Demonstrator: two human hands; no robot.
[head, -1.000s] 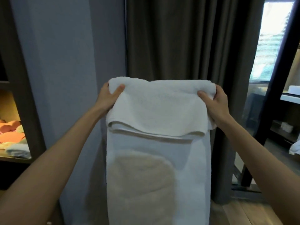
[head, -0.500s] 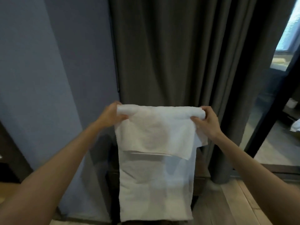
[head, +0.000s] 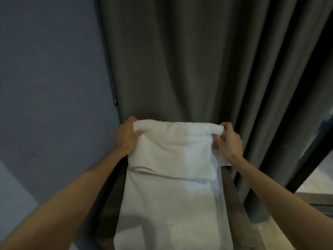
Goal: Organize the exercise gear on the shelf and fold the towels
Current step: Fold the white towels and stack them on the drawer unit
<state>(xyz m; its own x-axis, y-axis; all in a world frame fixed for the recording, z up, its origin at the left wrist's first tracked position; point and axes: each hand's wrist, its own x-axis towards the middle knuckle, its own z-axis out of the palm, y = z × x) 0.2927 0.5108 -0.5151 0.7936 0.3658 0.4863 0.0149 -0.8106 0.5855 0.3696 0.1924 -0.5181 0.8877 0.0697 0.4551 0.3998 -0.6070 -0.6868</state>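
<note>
Before the dark curtain (head: 198, 60), white towel (head: 171, 186) hangs mid-air, top folded over toward camera. Left hand (head: 126, 137) and right hand (head: 228, 143) each clamped on a top corner.

Plain white towel (head: 171, 186) with no print, dark grey-brown curtain (head: 198, 60) in plain unpatterned folds, muted blue-grey wall (head: 50, 78) without pattern, dark brown wooden surface (head: 234, 192) under the towel, pale floor (head: 317, 184) at right
</note>
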